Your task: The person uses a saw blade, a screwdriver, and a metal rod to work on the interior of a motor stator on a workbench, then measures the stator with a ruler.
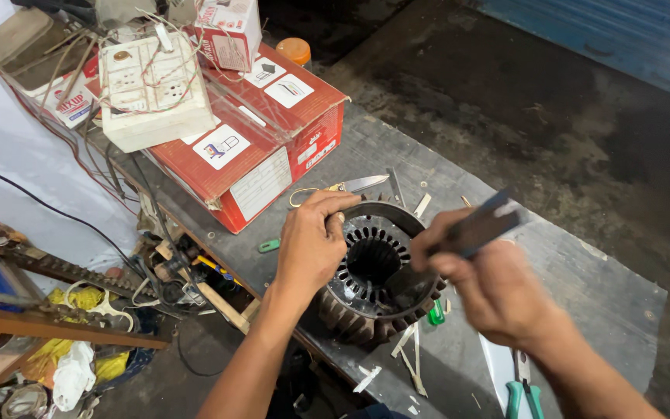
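Left hand (313, 247) is clamping the dark slotted round metal stator (376, 271), sitting near the grey worktop's (583, 295) six-o'clock edge; right hand (490, 283) is gripping a blurred dark flat tool (481, 225); open tabletop lying at three o'clock.

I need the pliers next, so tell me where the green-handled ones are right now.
In the head view, the green-handled pliers lie at the bottom right of the workbench, just under the right hand, right of the motor stator.
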